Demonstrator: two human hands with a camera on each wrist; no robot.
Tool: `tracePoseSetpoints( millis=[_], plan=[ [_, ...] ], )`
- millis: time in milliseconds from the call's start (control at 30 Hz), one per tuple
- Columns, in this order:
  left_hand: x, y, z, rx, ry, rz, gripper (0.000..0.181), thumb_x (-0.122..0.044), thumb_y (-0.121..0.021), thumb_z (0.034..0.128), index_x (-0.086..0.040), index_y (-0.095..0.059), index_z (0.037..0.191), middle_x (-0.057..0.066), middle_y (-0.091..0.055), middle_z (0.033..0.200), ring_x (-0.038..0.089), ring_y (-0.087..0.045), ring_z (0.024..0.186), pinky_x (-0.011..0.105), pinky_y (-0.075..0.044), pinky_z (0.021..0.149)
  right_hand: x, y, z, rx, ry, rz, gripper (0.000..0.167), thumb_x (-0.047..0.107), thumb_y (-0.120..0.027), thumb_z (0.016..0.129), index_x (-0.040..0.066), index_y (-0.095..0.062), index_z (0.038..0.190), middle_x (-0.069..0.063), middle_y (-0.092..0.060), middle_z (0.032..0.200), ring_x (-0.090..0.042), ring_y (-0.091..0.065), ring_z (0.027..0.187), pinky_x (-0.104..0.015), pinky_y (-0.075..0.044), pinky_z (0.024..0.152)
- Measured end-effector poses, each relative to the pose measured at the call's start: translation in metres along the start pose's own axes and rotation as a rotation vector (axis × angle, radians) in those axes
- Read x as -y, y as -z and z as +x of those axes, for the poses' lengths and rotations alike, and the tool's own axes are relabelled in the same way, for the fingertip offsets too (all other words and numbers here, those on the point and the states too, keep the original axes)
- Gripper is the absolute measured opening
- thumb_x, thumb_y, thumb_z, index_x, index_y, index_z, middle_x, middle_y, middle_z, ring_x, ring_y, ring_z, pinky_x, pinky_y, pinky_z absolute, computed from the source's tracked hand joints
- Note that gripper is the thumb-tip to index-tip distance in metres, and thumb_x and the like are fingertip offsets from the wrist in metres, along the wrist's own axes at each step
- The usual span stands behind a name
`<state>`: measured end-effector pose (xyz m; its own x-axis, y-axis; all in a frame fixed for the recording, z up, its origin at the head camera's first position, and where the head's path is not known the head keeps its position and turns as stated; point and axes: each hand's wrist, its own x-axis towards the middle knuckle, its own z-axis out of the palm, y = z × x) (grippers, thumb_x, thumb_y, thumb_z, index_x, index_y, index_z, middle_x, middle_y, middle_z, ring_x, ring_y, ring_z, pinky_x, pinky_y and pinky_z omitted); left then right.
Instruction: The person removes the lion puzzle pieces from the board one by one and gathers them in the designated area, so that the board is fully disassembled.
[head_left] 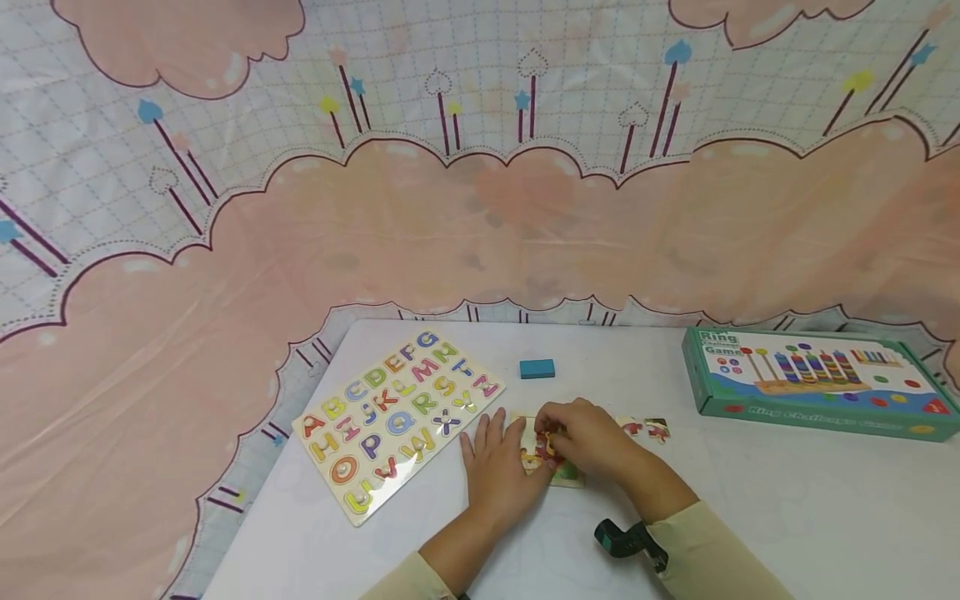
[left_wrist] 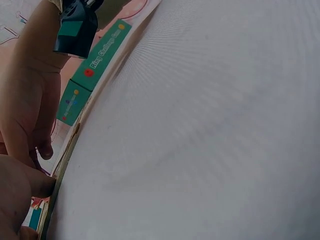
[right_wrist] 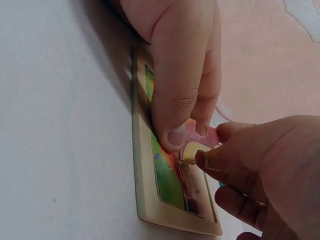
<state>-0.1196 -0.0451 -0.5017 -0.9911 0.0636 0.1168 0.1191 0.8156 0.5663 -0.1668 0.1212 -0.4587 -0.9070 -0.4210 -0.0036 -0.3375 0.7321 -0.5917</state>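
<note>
A small picture puzzle board (head_left: 568, 480) with a pale rim (right_wrist: 175, 224) lies flat between the two hands. Spread fingers of the left hand (head_left: 497, 473) reach over its left side, and in the right wrist view the left hand's (right_wrist: 182, 70) thumb rests on the picture. The right hand (head_left: 592, 437), bent over the board, pinches a yellowish piece (right_wrist: 190, 151) between thumb and finger; the right hand (right_wrist: 280, 167) covers part of it. At the left wrist view's edge, the left hand (left_wrist: 17, 192) touches the board's edge (left_wrist: 56, 192), near the right hand (left_wrist: 30, 107).
An alphabet board (head_left: 397, 421) lies at the left. Behind the hands is a blue block (head_left: 537, 368). Small red puzzle pieces (head_left: 657, 430) show just right of the right hand. A green-edged game box (head_left: 821, 385) occupies the table's (head_left: 787, 500) back right, before a patterned cloth.
</note>
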Motion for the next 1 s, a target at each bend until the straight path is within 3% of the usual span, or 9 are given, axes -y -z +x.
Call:
tracePoseSetpoints(
  millis=[367,700,1000],
  plan=[
    [-0.001,0.001,-0.001,0.001,0.001,-0.004,0.072,-0.043,-0.077,0.0889,-0.006,-0.059,0.148,0.022,-0.041,0.165,0.045,-0.024,0.158,0.073,-0.005,0.123,-0.005,0.005,-0.003,-0.01,-0.031,0.183,0.018,0.003,-0.069,0.096,0.019,-0.072,0.101,0.005,-0.065,0.088,-0.017,-0.058,0.085,-0.035,-0.052,0.077],
    [-0.001,0.001,-0.001,0.02,0.013,0.0,0.074,-0.044,-0.077,0.0897,-0.005,-0.057,0.15,0.022,-0.038,0.167,0.044,-0.021,0.159,0.072,-0.003,0.124,-0.014,0.014,-0.013,-0.033,-0.072,0.236,0.015,0.004,-0.069,0.098,0.018,-0.071,0.1,0.004,-0.066,0.091,-0.018,-0.058,0.087,-0.033,-0.051,0.077],
    [0.0,0.001,0.001,0.014,0.001,0.009,0.077,-0.049,-0.078,0.09,-0.005,-0.058,0.15,0.022,-0.038,0.166,0.046,-0.022,0.159,0.073,-0.004,0.124,-0.026,0.023,-0.025,-0.022,-0.127,0.328,0.014,0.003,-0.069,0.099,0.012,-0.068,0.109,-0.002,-0.064,0.094,-0.018,-0.06,0.077,-0.03,-0.056,0.063]
  ],
)
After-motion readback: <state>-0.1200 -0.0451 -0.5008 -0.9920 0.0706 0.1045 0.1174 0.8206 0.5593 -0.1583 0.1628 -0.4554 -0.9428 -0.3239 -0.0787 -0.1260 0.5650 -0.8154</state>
